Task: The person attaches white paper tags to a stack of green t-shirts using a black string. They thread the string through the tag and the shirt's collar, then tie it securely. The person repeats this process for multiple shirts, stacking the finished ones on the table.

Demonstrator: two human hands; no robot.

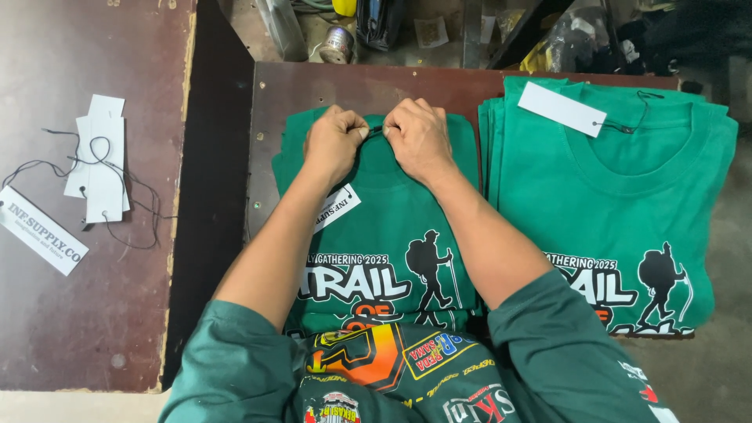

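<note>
While clenched, left hand (pixel 334 143) and right hand (pixel 417 139) (both pinching) on tag string (pixel 376 130).

Far left, loose white paper tags (pixel 100 160) with black strings lie on the brown board (pixel 94 258); right, a stack of green shirts (pixel 619 196) carries its own tag (pixel 562 109).
</note>
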